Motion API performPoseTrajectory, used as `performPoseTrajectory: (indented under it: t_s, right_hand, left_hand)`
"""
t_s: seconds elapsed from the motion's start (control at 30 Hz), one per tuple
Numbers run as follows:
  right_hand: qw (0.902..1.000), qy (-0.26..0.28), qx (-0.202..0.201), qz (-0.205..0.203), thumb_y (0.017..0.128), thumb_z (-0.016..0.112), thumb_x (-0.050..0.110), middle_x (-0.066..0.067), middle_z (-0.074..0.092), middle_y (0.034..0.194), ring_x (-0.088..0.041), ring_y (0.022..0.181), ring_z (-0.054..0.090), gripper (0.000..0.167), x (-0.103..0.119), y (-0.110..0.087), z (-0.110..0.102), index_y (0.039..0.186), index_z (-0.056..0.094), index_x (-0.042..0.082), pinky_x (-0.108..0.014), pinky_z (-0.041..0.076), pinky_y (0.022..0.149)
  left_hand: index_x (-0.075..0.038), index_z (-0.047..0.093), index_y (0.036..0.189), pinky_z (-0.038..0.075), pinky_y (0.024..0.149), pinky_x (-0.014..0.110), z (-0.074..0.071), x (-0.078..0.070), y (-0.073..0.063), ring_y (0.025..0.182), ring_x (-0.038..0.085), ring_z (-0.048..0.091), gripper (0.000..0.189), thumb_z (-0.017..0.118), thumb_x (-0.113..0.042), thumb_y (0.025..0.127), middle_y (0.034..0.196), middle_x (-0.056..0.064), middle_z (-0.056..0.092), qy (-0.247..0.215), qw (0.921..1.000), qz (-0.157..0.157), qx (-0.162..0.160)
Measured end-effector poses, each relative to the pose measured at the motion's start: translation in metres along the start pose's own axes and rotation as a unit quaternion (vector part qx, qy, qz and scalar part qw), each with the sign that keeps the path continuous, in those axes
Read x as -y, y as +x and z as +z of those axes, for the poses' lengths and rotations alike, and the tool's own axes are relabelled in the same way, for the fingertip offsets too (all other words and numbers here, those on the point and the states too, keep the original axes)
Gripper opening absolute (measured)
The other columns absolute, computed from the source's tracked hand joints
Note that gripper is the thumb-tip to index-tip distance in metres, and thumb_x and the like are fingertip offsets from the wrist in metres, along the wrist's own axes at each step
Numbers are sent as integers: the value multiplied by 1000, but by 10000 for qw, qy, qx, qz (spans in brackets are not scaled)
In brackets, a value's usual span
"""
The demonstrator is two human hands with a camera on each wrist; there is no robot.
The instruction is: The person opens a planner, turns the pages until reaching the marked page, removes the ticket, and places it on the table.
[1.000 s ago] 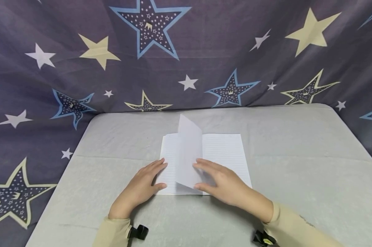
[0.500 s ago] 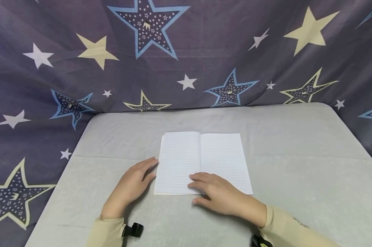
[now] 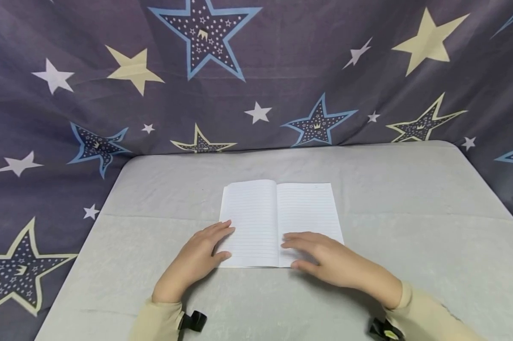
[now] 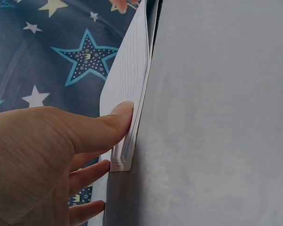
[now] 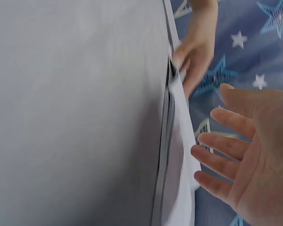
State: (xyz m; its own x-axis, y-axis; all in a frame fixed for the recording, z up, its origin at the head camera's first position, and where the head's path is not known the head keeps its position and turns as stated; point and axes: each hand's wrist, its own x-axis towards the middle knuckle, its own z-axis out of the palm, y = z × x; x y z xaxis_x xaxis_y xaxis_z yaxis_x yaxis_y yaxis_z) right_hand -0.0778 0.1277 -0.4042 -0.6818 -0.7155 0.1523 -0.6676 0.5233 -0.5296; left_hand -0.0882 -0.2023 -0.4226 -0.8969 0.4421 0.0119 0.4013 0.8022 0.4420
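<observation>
An exercise book (image 3: 253,203) with ruled, unwritten pages lies spread on the table, its fold running away from me. At its left edge rests my left hand (image 3: 196,258), fingers extended. In the left wrist view the thumb (image 4: 119,121) presses on the page near the front corner, while other fingertips touch the side of the page stack. My right hand (image 3: 330,260) hovers over the lower part of the right page, fingers spread and loosely bent, holding nothing. The right wrist view shows that hand's palm (image 5: 264,155) facing the pages.
A light grey cloth covers the table (image 3: 409,227) around the book. Behind it and along the sides hangs a dark curtain (image 3: 290,57) printed with stars. Black camera mounts (image 3: 194,321) sit at both wrists, by beige sleeves.
The raised leaf has come down flat onto the left side. The right hand has moved from the fold to the right page. My left hand drew back from the edge, then returned onto it.
</observation>
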Motion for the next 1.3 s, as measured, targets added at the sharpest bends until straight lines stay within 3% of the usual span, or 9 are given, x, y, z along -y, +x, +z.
performPoseTrajectory:
  t_s: [0.17,0.37,0.47,0.6,0.9,1.03,1.3]
  right_hand:
    - [9995,-221,-200,108,87,77,21,-9,59,137,-31,126,53,47,-22,-18,-15,130,63,8,-50,43,105]
    - [9966,-398,121,706,74,87,24,-15,50,145,-40,134,42,67,-46,-38,-30,133,61,9,-59,36,108]
    - [9950,-310,233,925,69,89,29,-18,43,150,-44,138,35,78,-56,-44,-33,137,58,8,-63,33,108]
    - [9952,-234,246,919,66,87,39,-20,41,151,-46,137,34,87,-64,-48,-35,140,55,5,-64,34,106]
    - [9912,-803,38,1055,73,85,38,-16,49,147,-40,134,43,74,-64,-43,-29,136,60,7,-59,38,106]
    - [9892,-797,-60,1225,77,84,37,-18,48,147,-41,133,44,71,-60,-38,-31,136,60,6,-59,38,106]
    - [9819,-309,-790,1695,78,84,36,-24,33,155,-43,139,34,96,-49,-23,-37,151,34,-1,-59,30,112]
  left_hand:
    - [-3,56,139,34,111,55,-1,0,-1,139,33,41,58,77,-19,87,150,10,47,-60,10000,26,11]
    - [-3,56,139,35,111,55,1,1,-1,138,33,41,58,77,-19,87,150,10,47,-56,10000,27,-1]
    - [-4,56,139,35,111,54,1,1,-1,138,33,41,58,77,-19,87,150,9,47,-62,10000,4,27]
    - [-4,55,139,34,111,54,1,1,0,139,33,41,58,77,-19,87,150,9,46,-72,10000,-12,59]
    - [-4,55,139,34,111,55,0,1,0,139,33,41,58,77,-19,87,151,9,46,-71,10000,-29,60]
    - [-4,55,140,34,111,55,1,1,0,139,33,40,58,76,-19,88,151,9,46,-80,9999,-46,84]
    - [-6,55,140,33,111,55,0,1,-1,139,33,40,58,76,-19,88,152,8,45,-117,9998,-82,108]
